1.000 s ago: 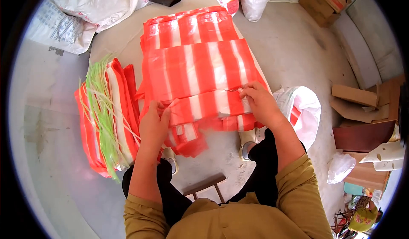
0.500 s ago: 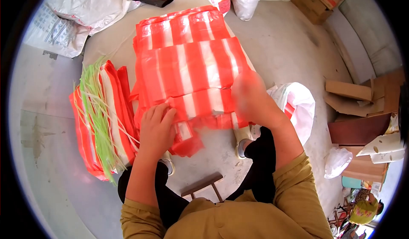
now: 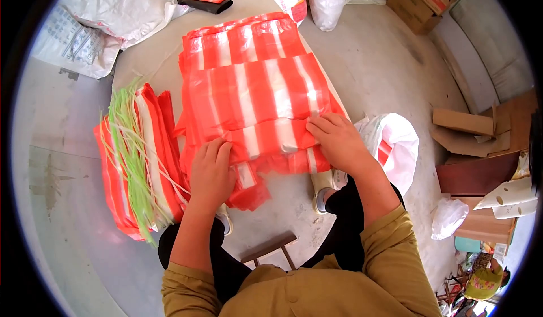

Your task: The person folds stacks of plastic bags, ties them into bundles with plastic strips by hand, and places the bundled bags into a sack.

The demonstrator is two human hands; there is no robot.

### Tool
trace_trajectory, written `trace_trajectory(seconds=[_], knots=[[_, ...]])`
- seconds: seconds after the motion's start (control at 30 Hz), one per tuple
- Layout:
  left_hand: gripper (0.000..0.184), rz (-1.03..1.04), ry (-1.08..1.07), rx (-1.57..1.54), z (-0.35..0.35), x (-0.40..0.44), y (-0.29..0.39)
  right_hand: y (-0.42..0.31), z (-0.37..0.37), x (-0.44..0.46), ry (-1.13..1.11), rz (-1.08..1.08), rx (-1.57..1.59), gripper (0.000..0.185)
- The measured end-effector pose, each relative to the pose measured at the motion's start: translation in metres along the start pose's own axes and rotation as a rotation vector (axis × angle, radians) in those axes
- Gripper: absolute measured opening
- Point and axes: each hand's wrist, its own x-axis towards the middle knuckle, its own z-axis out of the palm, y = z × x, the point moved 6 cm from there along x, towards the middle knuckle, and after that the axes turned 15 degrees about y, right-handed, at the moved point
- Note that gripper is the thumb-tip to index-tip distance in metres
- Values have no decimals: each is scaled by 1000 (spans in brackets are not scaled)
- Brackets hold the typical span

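Red-and-white striped plastic sheets (image 3: pixel 254 91) lie in a flat stack on the table in front of me, their near edge folded and hanging over. My left hand (image 3: pixel 212 167) rests palm down on the near left part of the stack, fingers together on the plastic. At the near right edge, my right hand (image 3: pixel 336 139) lies on the same folded strip with its fingers on the plastic. Left of the stack is a striped bundle (image 3: pixel 161 164) with light green plastic strips (image 3: pixel 131 158) draped over it.
White sacks (image 3: pixel 113 11) and a striped black-ended roll (image 3: pixel 205 1) are at the table's far side. A white bag (image 3: pixel 399 153) stands on the right. Cardboard boxes (image 3: pixel 464 122) are farther right; a person (image 3: pixel 483 283) is at lower right. A stool (image 3: pixel 271 249) is between my legs.
My left hand has gone from pinching the edge to lying flat on the plastic. My right hand released its pinch, moved in a blur, and came down flatter on the near right edge.
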Motion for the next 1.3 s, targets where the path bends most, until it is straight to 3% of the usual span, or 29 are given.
trace_trajectory(seconds=[0.43, 0.6, 0.73, 0.8, 0.83, 0.9, 0.93, 1.0, 1.03, 1.13, 1.3], knots=[[55, -4, 33, 61, -4, 8, 6, 20, -4, -2, -31, 165, 119, 46], [43, 16, 108, 66, 0, 2, -4, 26, -10, -2, 68, 219, 231, 48], [38, 63, 144, -46, -23, 14, 1, 30, -22, -2, 16, 259, 393, 44], [33, 20, 68, -173, -28, 10, -8, 33, -25, -2, -24, 276, 505, 36], [31, -3, 28, -237, -30, 7, -12, 38, -24, -4, -88, 417, 587, 31], [23, -386, -76, -379, -28, -1, -30, 43, -19, -10, -219, 701, 750, 23], [19, -578, -129, -446, -25, -8, -39, 45, -18, -9, -184, 740, 766, 21], [20, -736, -57, -575, -17, -11, -53, 48, -13, -6, -111, 813, 796, 19], [22, -815, -17, -639, -11, -12, -60, 58, -5, -9, -87, 796, 704, 26], [30, -878, 116, -704, 9, -9, -68, 57, -4, 0, 46, 860, 599, 31], [30, -764, 160, -363, 4, 3, -55, 62, 18, -3, 92, 854, 584, 32]])
